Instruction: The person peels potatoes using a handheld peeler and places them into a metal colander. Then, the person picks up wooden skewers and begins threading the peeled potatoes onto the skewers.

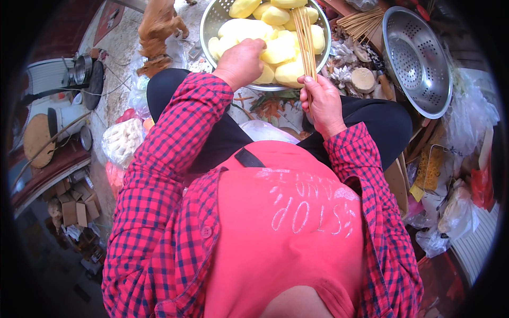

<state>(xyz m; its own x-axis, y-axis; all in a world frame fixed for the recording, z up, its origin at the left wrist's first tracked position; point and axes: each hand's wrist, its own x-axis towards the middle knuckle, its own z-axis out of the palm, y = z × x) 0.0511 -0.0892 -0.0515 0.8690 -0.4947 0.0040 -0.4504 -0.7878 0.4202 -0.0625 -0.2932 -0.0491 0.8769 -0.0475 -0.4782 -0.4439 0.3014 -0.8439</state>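
Observation:
Before me stands a perforated metal colander (205,30) full of peeled potatoes (279,48). My left hand (243,63) is over the colander's near left part, its back towards me and its fingers curled down against the potatoes. Its fingertips are hidden, so whether it grips one cannot be told. At the near right rim, my right hand (323,99) holds a bundle of thin wooden skewers (306,43) between thumb and fingers. The skewers point away from me across the potatoes.
A second perforated metal basin (415,61) stands tilted at the right, beside more skewers (364,22) and a wooden-handled tool (385,85). Orange peelings (272,107) lie below the colander. A brown-furred animal (157,31) is at the upper left, near plastic bags (123,141).

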